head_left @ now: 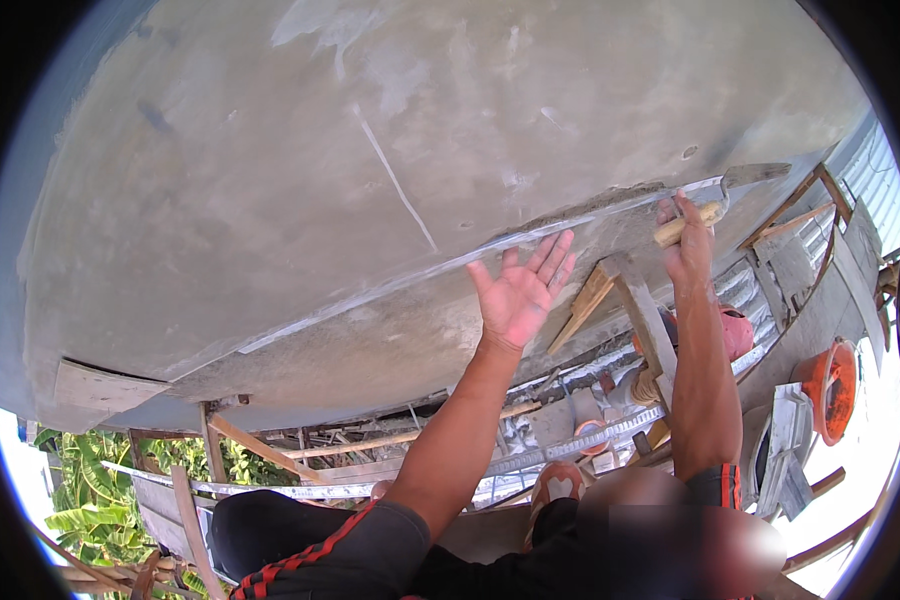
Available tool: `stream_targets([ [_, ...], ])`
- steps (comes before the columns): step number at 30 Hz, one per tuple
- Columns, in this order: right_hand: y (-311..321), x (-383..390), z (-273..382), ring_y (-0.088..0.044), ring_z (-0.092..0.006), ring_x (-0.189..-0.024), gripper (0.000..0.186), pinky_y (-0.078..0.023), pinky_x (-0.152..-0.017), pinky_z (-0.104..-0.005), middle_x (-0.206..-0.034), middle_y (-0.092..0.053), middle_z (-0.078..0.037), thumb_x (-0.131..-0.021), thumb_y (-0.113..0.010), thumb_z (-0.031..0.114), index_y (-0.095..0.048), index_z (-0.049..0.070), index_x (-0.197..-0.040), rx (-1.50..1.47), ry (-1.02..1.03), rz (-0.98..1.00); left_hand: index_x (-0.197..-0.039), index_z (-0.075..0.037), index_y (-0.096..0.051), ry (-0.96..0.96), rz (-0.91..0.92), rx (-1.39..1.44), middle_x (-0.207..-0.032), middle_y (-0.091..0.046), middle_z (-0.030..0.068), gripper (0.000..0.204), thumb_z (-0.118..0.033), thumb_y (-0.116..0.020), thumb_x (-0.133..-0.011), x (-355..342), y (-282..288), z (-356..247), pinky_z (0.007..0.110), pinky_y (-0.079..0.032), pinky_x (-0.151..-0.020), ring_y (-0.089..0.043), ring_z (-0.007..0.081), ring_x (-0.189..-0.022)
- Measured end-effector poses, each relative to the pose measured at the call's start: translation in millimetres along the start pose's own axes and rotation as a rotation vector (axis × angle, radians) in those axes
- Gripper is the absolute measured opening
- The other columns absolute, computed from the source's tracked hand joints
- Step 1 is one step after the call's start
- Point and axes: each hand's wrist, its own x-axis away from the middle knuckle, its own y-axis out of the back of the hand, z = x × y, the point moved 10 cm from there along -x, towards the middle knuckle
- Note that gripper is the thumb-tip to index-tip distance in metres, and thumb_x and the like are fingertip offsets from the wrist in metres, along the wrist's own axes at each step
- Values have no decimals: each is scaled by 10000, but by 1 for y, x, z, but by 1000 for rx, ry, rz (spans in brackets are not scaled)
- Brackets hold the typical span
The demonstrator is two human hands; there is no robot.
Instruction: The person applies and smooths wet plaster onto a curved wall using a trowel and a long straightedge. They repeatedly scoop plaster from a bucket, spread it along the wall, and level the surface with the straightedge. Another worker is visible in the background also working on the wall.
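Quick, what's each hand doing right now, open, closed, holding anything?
Left hand: open, fingers spread against the plastered wall.
Right hand: closed on the trowel, gripping its wooden handle.

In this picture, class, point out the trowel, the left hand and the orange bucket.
trowel (pixel 753 175): head view, on its flat metal blade.
left hand (pixel 518 295): head view, on the open palm.
orange bucket (pixel 830 385): head view, on its side wall.

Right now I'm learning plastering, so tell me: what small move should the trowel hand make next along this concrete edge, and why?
Probably draw the trowel leftward along the edge, toward the left hand. The right hand holds the blade at the edge's right end, where rough mortar shows, and the open left hand rests flat just under that line.
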Motion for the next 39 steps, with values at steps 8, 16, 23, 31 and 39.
stream_targets([
  [8, -1, 3, 4, -726, -296, -987, 494, -551, -704, -341, -1179, -621, -124, -900, -786, 32, -472, 15, -1282, 8, 29, -25, -1395, -67, -597, 4, -8, 77, -1685, -279, 237, 946, -774, -698, -774, -5, 1, 5, 539, -128, -1324, -170, 381, -1600],
  [16, -7, 14, 5, -714, -288, -943, 424, -540, -641, -341, -1093, -620, -95, -898, -801, 45, -494, 51, -1191, -8, 20, -41, -1442, 80, -512, 3, -14, -4, -1635, -394, 222, 1122, -704, -805, -695, -7, 12, 0, 517, -107, -1334, -197, 346, -1599],
  [23, -4, 10, 9, -710, -291, -921, 417, -537, -625, -331, -1072, -608, -112, -895, -800, 37, -487, 43, -1171, 2, 35, -19, -1448, 80, -512, 0, -11, -8, -1626, -409, 225, 1123, -704, -801, -698, -10, 13, 3, 522, -88, -1334, -199, 346, -1598],
  [31, -3, 10, 7, -714, -247, -902, 436, -544, -670, -315, -1061, -651, -119, -884, -806, 56, -504, 1, -1193, 66, 23, -33, -1446, 80, -518, 2, 19, -15, -1621, -419, 221, 1125, -696, -815, -688, -11, 13, 3, 527, -75, -1332, -199, 344, -1599],
  [39, -8, 33, 14, -705, -206, -934, 461, -545, -668, -305, -1013, -658, -87, -900, -805, 86, -490, 27, -1231, 123, 76, -44, -1457, 92, -493, -13, 51, -26, -1626, -402, 234, 1141, -699, -810, -699, -13, 12, -4, 517, -80, -1335, -194, 357, -1598],
])
